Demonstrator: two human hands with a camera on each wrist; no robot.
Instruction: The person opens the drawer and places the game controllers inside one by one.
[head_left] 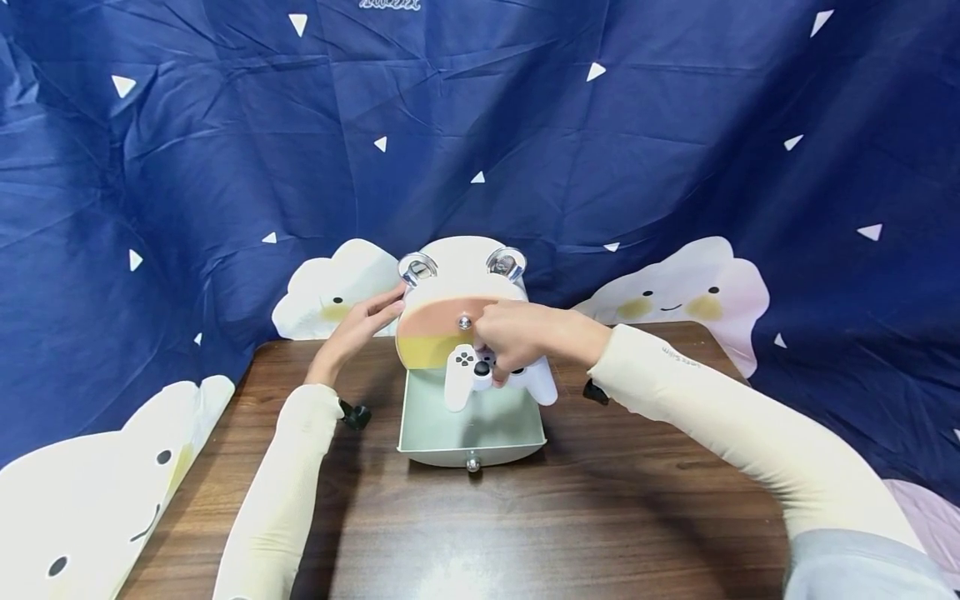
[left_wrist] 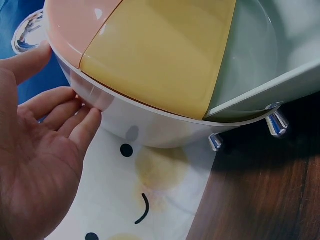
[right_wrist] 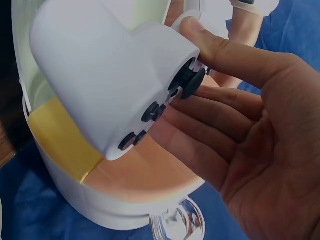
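A white game controller point(head_left: 457, 385) with black thumbsticks hangs over an open green drawer point(head_left: 431, 427). My right hand point(head_left: 521, 332) grips it by the middle, thumb on one side and fingers on the other in the right wrist view. The drawer sticks out at the bottom of a white rounded storage box point(head_left: 465, 265), which also has a yellow drawer point(head_left: 422, 351) and a pink drawer point(head_left: 429, 315). Against the box's left side rests my left hand point(left_wrist: 45, 135), its fingertips touching the white shell and holding nothing.
Two shiny round ear-like parts point(head_left: 507, 263) stand on top of the box. Silver feet point(left_wrist: 216, 142) hold it above the brown wooden table point(head_left: 622, 492). Behind hangs a dark blue cloth point(head_left: 510, 125) with white triangles and cloud faces.
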